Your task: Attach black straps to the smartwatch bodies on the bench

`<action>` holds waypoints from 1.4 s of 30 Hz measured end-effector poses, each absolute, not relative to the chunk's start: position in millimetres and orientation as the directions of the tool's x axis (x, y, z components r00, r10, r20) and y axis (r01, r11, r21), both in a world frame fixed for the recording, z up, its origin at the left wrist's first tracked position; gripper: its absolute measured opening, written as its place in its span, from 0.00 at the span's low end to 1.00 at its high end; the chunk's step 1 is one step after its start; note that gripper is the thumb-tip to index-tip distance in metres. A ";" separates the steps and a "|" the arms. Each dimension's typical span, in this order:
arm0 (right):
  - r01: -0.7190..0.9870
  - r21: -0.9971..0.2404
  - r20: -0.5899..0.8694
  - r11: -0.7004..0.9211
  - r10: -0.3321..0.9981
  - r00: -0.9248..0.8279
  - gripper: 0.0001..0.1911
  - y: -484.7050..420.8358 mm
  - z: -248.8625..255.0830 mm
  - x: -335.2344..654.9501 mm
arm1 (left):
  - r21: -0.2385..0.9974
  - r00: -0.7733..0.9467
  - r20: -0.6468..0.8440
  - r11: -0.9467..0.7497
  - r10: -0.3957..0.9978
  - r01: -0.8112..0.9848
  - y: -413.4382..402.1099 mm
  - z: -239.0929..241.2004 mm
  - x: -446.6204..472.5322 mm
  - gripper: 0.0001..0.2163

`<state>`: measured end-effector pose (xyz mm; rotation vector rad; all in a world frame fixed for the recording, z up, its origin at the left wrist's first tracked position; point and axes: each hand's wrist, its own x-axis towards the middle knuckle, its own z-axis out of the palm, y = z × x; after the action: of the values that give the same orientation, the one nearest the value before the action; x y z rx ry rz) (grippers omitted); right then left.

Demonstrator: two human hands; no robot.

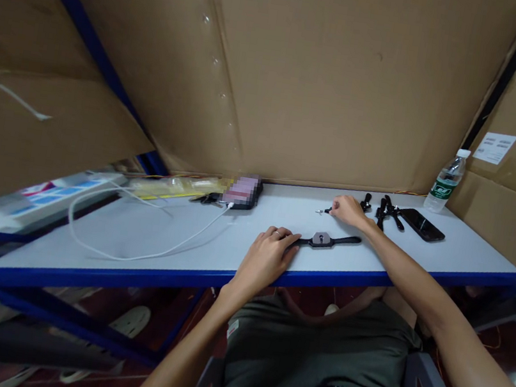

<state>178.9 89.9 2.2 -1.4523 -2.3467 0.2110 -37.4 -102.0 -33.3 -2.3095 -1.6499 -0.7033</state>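
Observation:
A spokeshave (321,240) with black handles and a grey metal middle lies flat on the white tabletop. My left hand (272,247) is closed around its left end; the other handle points right, untouched. Just behind the spokeshave, my right hand (347,209) pinches a small black tool with a thin silver tip (320,211), which points left. My fingers hide most of that tool, so its kind is unclear. Several black-handled tools (385,211) lie close together to the right of my right hand.
A dark phone (422,224) and a water bottle (446,183) are at the right. At the left, a pink-screened device (243,192) is plugged into a white cable (132,259). Cardboard (327,87) walls the back; a blue edge (138,278) borders the table's front.

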 end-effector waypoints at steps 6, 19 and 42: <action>0.796 -0.444 0.173 0.412 0.911 -0.375 0.07 96.3 5.7 179.4 | 0.099 0.250 0.494 -0.340 0.833 0.935 -103.6 -32.2 -36.8 0.15; 0.396 -0.746 0.008 0.536 0.601 -0.799 0.05 56.5 37.7 182.1 | 0.114 0.256 0.489 -0.352 0.834 0.929 -102.4 -32.5 -38.4 0.15; 0.738 -0.319 0.229 0.594 0.804 -0.549 0.22 83.5 -1.5 171.5 | 0.113 0.259 0.490 -0.355 0.832 0.928 -102.2 -33.2 -38.4 0.15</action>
<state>171.5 83.5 -1.5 -1.2472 -2.4762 0.2625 -38.4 -102.2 -33.2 -2.3270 -1.6536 -0.7118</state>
